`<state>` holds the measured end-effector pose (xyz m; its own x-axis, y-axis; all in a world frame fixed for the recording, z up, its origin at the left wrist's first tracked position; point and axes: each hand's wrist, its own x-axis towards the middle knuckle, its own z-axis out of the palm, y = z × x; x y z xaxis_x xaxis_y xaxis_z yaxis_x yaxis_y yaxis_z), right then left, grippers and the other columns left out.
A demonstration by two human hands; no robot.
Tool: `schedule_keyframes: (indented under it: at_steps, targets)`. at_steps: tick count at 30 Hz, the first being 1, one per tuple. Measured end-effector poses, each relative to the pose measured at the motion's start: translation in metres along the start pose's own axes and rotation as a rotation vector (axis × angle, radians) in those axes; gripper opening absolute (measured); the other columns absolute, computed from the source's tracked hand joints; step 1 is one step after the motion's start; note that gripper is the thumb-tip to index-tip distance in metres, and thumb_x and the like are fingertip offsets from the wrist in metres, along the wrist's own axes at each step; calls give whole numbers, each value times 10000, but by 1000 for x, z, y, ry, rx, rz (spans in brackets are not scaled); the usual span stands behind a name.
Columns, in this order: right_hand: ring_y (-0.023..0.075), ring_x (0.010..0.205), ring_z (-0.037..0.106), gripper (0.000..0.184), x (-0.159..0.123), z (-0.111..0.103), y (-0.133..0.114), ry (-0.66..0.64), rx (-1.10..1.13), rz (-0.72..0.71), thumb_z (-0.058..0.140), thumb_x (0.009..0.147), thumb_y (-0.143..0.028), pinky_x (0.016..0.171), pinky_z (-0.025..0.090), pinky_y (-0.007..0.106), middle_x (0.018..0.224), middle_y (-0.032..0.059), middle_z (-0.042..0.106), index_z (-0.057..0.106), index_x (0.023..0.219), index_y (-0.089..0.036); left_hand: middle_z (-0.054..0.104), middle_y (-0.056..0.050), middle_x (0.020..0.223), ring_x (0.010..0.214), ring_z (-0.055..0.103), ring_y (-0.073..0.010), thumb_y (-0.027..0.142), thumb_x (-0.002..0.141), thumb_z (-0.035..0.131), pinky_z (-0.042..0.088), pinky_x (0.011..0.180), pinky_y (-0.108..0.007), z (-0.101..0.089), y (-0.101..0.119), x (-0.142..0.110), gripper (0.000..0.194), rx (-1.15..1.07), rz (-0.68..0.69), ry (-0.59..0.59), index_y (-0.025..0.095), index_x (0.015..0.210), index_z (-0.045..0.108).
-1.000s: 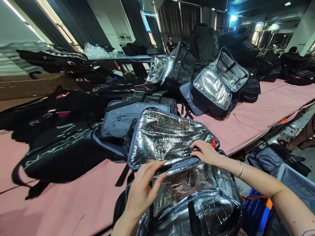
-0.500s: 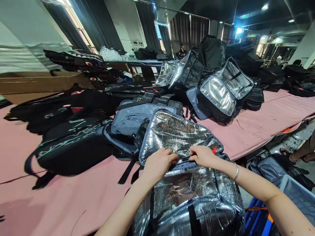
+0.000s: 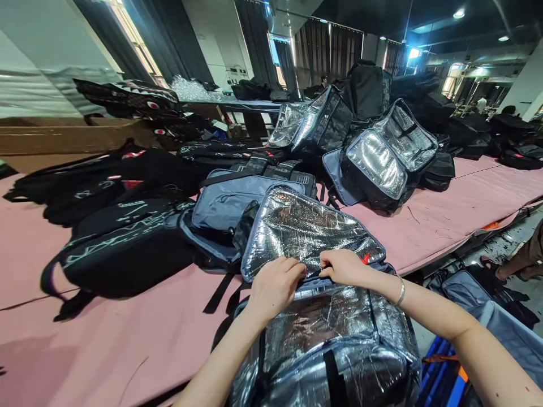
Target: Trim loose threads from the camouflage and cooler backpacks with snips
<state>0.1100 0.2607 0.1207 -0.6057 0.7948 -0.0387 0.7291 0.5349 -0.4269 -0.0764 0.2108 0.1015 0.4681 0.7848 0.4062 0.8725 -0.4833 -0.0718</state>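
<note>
An open bag lined with silver foil (image 3: 322,345) lies in front of me at the near edge of a pink table (image 3: 127,339). Its foil lid (image 3: 305,229) is folded back away from me. My left hand (image 3: 274,285) is closed in a pinch on the seam where the lid meets the body. My right hand (image 3: 343,267), with a bracelet on the wrist, is also closed on that seam, a few centimetres to the right. A small red tab (image 3: 365,259) shows just beyond my right hand.
Black backpacks (image 3: 123,249) lie to the left, a grey-blue open bag (image 3: 229,206) behind the lid. More open foil-lined bags (image 3: 377,164) are piled further back. Another person's legs (image 3: 521,260) show at the right, beside bags on the floor (image 3: 466,285).
My left hand moved from flat and open on the foil to a pinch at the seam. My right hand slid left along the seam toward it. The view shifted slightly.
</note>
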Motion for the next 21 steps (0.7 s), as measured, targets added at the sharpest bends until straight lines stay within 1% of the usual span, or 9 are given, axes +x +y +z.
schedule_keyframes:
  at_steps: [7, 10, 12, 13, 14, 16, 17, 19, 21]
  targets:
    - [136, 693, 518, 123, -3, 0, 9, 17, 33, 6, 670, 764, -291, 553, 244, 218, 735, -33, 593, 568, 769, -222, 631, -45, 773, 700, 566, -160, 207, 873, 380, 426, 626, -284, -2, 1, 0, 241, -45, -83, 5, 171, 832, 615]
    - [133, 682, 514, 133, -3, 0, 11, 16, 39, 8, 677, 759, -302, 552, 246, 218, 724, -35, 584, 571, 762, -221, 652, -35, 877, 742, 593, -148, 160, 854, 377, 435, 629, -258, -5, -2, 1, 274, -81, -72, -26, 205, 979, 617]
    - [134, 678, 512, 136, -3, -1, 11, 14, 39, 9, 676, 760, -310, 552, 244, 219, 723, -33, 582, 572, 767, -222, 653, -16, 925, 736, 600, -140, 123, 825, 392, 415, 583, -242, -8, -4, 4, 352, -80, -50, -82, 252, 1081, 596]
    - [133, 675, 511, 135, -3, -1, 10, 11, 39, 10, 674, 762, -312, 551, 243, 219, 721, -32, 581, 573, 770, -223, 652, -7, 910, 709, 596, -138, 126, 820, 404, 394, 551, -238, -10, -4, 5, 366, -65, -45, -114, 276, 1093, 595]
    - [133, 670, 510, 134, -3, -1, 9, 8, 38, 12, 672, 763, -314, 549, 241, 220, 717, -32, 581, 573, 770, -223, 650, 2, 876, 685, 590, -137, 142, 821, 419, 371, 527, -237, -10, -4, 6, 350, -45, -42, -143, 297, 1070, 609]
    - [132, 660, 506, 130, -2, -1, 8, 3, 36, 16, 669, 764, -312, 547, 239, 221, 708, -31, 581, 574, 767, -225, 639, 13, 805, 683, 584, -140, 197, 832, 452, 346, 523, -238, -10, -3, 8, 260, -10, -40, -176, 309, 958, 651]
    - [132, 659, 505, 128, -2, 0, 7, 2, 35, 17, 669, 764, -309, 546, 238, 221, 705, -32, 582, 573, 763, -224, 633, 13, 777, 692, 584, -143, 218, 838, 460, 345, 535, -241, -9, -2, 9, 223, 0, -43, -173, 295, 889, 662]
    - [132, 662, 503, 127, -1, 0, 7, 1, 32, 13, 668, 764, -300, 546, 235, 222, 704, -32, 583, 568, 754, -222, 628, 3, 748, 705, 583, -151, 216, 844, 453, 354, 565, -252, -7, -1, 9, 213, 5, -47, -153, 251, 793, 656]
    - [132, 668, 502, 130, 1, 2, 7, 1, 29, 2, 670, 763, -291, 546, 230, 222, 707, -33, 583, 562, 747, -220, 628, -13, 750, 695, 575, -160, 192, 844, 437, 357, 579, -268, -5, -1, 7, 215, 16, -50, -130, 217, 775, 639]
